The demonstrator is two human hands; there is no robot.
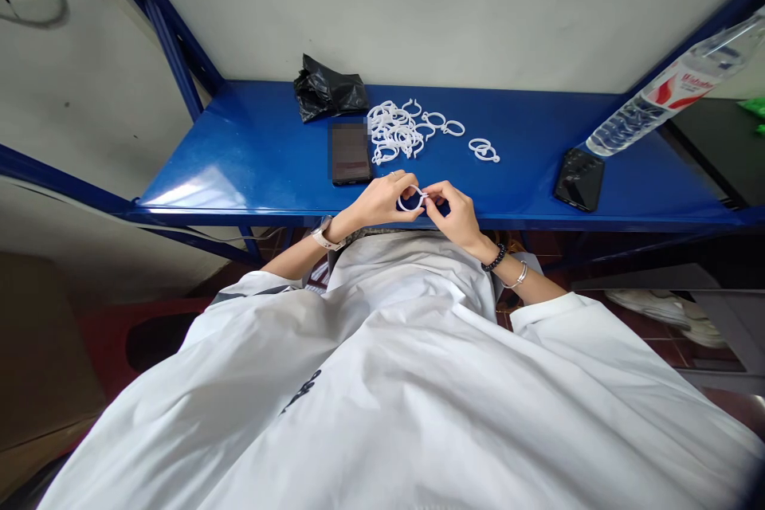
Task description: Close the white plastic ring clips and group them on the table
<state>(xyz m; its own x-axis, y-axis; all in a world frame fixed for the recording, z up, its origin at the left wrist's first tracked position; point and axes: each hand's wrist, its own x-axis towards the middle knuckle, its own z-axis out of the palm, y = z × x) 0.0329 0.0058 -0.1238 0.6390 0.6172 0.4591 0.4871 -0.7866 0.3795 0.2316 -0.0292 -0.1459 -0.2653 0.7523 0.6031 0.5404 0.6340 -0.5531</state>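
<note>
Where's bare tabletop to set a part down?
Widest: table left of bag and left phone. Also between ring pair and right phone with bottle. Crowded: middle, ring pile beside left phone and bag; left hand and right hand hold a ring at the front edge.

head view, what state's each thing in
white plastic ring: held in left hand and right hand, clip state unclear
loose white plastic rings: heaped, some apart
black plastic bag: crumpled
left black rectangular phone: lying flat, blurred
right black rectangular phone: lying flat
clear plastic bottle: upright, fill unclear
</note>
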